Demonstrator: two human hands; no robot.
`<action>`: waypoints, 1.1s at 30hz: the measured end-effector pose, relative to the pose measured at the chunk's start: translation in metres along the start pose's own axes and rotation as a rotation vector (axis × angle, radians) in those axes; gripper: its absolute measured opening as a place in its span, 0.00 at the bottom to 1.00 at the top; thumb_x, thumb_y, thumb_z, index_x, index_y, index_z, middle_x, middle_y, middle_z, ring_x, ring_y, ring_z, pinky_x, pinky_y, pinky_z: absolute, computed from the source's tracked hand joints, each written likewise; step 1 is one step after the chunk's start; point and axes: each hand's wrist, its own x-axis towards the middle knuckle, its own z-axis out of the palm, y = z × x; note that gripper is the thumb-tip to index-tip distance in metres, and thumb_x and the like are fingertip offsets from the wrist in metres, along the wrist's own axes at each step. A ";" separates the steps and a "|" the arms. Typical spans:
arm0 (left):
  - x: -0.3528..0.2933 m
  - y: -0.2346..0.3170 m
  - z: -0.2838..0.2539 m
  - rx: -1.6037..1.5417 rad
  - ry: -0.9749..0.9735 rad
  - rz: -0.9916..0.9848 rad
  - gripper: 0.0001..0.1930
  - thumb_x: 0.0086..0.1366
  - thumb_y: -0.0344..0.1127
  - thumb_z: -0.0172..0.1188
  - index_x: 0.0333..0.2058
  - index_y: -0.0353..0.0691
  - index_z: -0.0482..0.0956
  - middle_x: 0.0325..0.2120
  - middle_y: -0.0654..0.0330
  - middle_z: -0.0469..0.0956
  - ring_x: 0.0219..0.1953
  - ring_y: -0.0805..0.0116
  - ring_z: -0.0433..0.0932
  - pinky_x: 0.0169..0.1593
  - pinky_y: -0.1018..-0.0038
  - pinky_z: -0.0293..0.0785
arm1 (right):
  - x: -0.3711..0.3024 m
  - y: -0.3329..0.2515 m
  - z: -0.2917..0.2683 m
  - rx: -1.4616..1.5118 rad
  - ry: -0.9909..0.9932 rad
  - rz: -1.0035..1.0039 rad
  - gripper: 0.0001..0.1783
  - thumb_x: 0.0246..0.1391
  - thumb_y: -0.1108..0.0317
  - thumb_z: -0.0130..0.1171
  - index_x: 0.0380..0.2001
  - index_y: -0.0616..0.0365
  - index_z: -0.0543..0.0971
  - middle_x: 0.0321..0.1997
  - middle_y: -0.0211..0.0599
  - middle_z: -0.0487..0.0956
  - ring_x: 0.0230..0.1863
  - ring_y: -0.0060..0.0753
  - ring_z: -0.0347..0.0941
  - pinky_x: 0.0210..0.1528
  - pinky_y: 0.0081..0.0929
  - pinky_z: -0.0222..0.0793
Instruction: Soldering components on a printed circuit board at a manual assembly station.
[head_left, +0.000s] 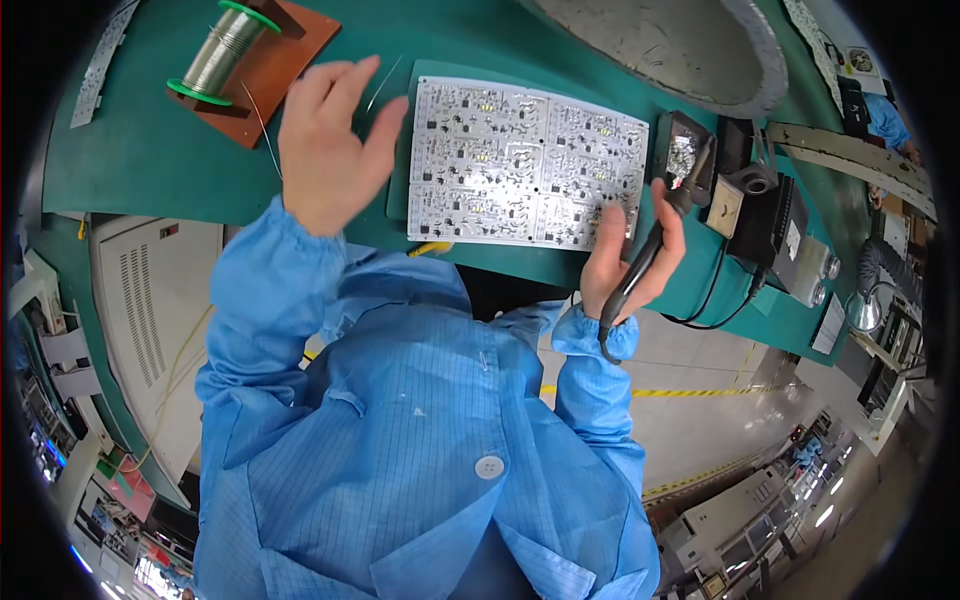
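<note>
My left hand [332,150] is raised over the green mat, thumb and fingers apart, with no grip showing. A solder wire [262,128] runs from the spool [226,50] down to behind this hand. Another thin wire piece [384,84] shows just beyond its fingers. To the right lies a white circuit board panel [530,170] covered with small dark components. At its right edge my right hand [640,255] is closed around a black soldering iron [645,262]. The iron's front end points up toward a small dark tray [686,150] of bright bits.
The spool sits on a brown stand [285,65] at the far left. A large grey round duct or hood [680,50] overhangs the back. A black soldering station [775,225] with a cable stands at the right, beside a sponge holder [724,212].
</note>
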 end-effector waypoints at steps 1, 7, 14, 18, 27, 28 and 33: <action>0.003 -0.007 0.002 0.156 0.046 0.092 0.12 0.51 0.31 0.63 0.36 0.37 0.79 0.30 0.56 0.74 0.30 0.59 0.75 0.31 0.70 0.71 | 0.000 0.001 -0.003 -0.023 -0.002 -0.073 0.23 0.50 0.78 0.57 0.49 0.65 0.64 0.53 0.56 0.71 0.57 0.46 0.66 0.59 0.37 0.59; 0.001 -0.001 -0.015 -0.158 -0.154 -0.307 0.07 0.55 0.30 0.59 0.33 0.35 0.80 0.25 0.58 0.75 0.25 0.65 0.74 0.29 0.75 0.70 | -0.017 -0.012 -0.013 0.109 -0.040 -0.128 0.21 0.60 0.61 0.48 0.51 0.65 0.64 0.48 0.63 0.72 0.50 0.52 0.71 0.55 0.43 0.62; -0.033 0.031 -0.048 -0.532 -0.308 -0.221 0.04 0.54 0.24 0.59 0.30 0.31 0.79 0.21 0.60 0.72 0.19 0.77 0.69 0.23 0.80 0.63 | -0.021 -0.030 -0.019 0.113 -0.168 -0.125 0.19 0.59 0.61 0.48 0.46 0.66 0.69 0.37 0.54 0.75 0.40 0.45 0.72 0.47 0.40 0.65; -0.045 0.035 -0.051 -0.519 -0.318 -0.289 0.04 0.49 0.20 0.61 0.26 0.31 0.78 0.19 0.59 0.73 0.17 0.75 0.70 0.20 0.80 0.62 | -0.015 -0.037 -0.017 0.142 -0.257 -0.172 0.17 0.56 0.63 0.50 0.43 0.65 0.71 0.29 0.49 0.76 0.34 0.41 0.71 0.44 0.41 0.66; -0.052 0.029 -0.038 -0.453 -0.241 -0.162 0.07 0.43 0.18 0.63 0.23 0.33 0.77 0.16 0.59 0.72 0.17 0.72 0.71 0.18 0.79 0.63 | -0.005 -0.067 0.008 0.296 -0.411 -0.235 0.11 0.42 0.66 0.59 0.27 0.63 0.75 0.14 0.36 0.71 0.19 0.34 0.65 0.37 0.43 0.65; -0.052 0.028 -0.037 -0.452 -0.237 -0.159 0.06 0.43 0.18 0.63 0.22 0.34 0.77 0.16 0.59 0.72 0.16 0.72 0.71 0.18 0.79 0.63 | -0.005 -0.067 0.010 0.309 -0.422 -0.245 0.10 0.40 0.67 0.59 0.25 0.63 0.76 0.14 0.36 0.71 0.19 0.34 0.65 0.37 0.43 0.65; -0.052 0.026 -0.035 -0.455 -0.233 -0.138 0.06 0.43 0.18 0.63 0.22 0.34 0.77 0.16 0.60 0.72 0.15 0.72 0.71 0.17 0.79 0.62 | -0.001 -0.069 0.017 0.290 -0.437 -0.239 0.05 0.39 0.71 0.62 0.22 0.59 0.78 0.15 0.32 0.72 0.17 0.30 0.66 0.33 0.35 0.67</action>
